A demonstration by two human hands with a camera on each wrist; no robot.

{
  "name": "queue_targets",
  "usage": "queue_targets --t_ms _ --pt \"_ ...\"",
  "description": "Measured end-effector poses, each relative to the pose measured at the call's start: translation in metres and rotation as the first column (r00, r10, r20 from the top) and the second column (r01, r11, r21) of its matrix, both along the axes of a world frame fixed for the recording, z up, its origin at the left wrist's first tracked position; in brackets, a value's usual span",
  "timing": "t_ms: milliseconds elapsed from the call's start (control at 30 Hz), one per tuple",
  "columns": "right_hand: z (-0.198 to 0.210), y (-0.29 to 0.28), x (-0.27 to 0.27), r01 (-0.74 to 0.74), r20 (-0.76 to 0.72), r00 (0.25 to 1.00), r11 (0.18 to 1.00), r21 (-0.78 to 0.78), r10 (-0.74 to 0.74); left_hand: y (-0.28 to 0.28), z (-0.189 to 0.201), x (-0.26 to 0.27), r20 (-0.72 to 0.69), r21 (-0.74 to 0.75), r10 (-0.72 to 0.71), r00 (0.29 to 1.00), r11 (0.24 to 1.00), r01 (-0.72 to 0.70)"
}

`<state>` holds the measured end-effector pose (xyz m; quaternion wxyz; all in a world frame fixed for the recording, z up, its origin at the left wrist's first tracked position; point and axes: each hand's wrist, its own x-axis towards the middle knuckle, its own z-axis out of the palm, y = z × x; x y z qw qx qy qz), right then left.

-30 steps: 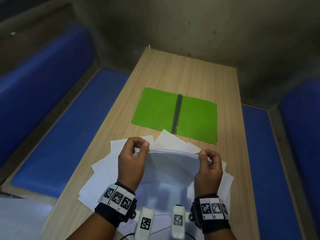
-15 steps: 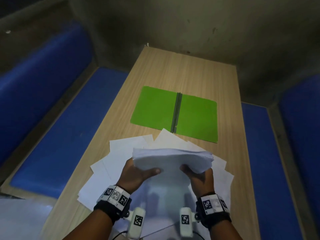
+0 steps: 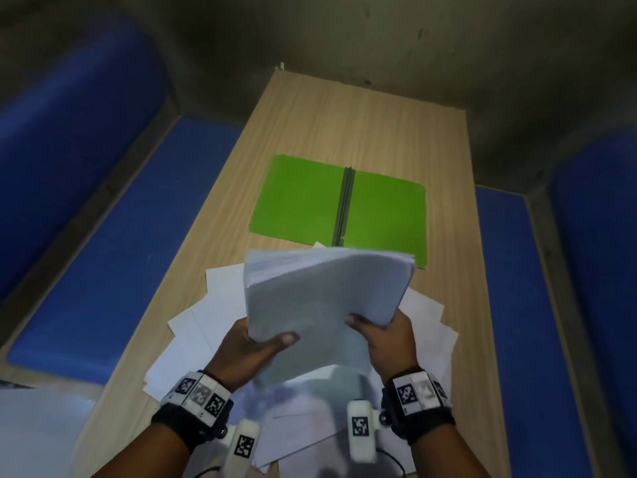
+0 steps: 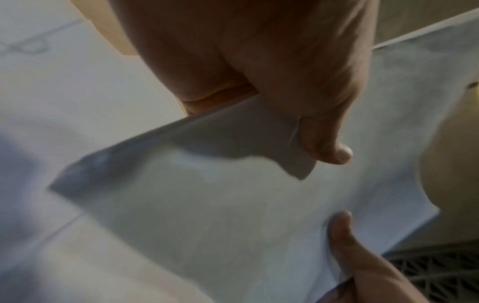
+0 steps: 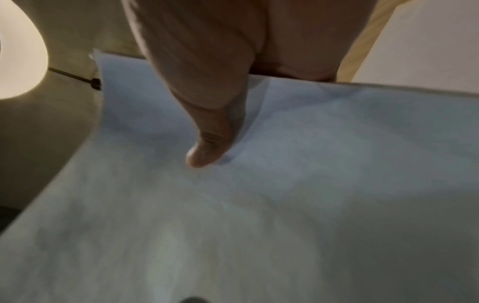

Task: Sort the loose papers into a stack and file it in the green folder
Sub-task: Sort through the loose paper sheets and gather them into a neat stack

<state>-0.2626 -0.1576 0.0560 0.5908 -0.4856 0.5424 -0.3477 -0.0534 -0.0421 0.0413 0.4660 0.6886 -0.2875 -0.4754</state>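
Head view: left hand (image 3: pixel 250 350) and right hand (image 3: pixel 386 334) each grasp the stack (image 3: pixel 324 298).
Risk: sheets may slide forward, off the thumbs, short of the green folder (image 3: pixel 300 198).

A wooden table (image 3: pixel 362 125) stands between blue padded benches (image 3: pixel 113 257), against a dim grey wall (image 3: pixel 344 39).

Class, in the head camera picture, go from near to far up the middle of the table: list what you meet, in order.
wrist bands → hands → held stack of paper → green folder → bare table → wall
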Motion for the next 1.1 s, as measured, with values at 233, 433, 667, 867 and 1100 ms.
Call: queue_targets --t_ms 233,433,667,867,1100 --pt "-0.065 -0.005 -0.001 -0.035 -0.645 0.747 0.979 0.201 0.159 0.04 -0.014 0.027 0.211 0.197 0.077 0.975 0.973 -0.119" --pt "-0.1 0.001 -0.015 -0.004 -0.829 0.485 0.949 0.315 0.277 0.088 -0.019 0.063 0.237 0.27 0.33 0.914 0.881 -0.389" --pt "-0.1 -0.001 -0.023 -0.072 -0.689 0.653 0.931 0.358 0.315 0.117 -0.016 0.081 0.277 0.301 0.425 0.862 0.814 -0.497" --pt "-0.086 0.0 -0.061 0.257 -0.594 0.803 0.924 0.283 -0.041 0.125 -0.011 0.082 0.243 0.337 0.46 0.854 0.786 -0.519" --pt "-0.093 0.02 -0.124 0.523 -0.59 0.768 0.776 0.352 -0.25 0.128 -0.016 0.08 0.241 0.348 0.454 0.858 0.785 -0.513"
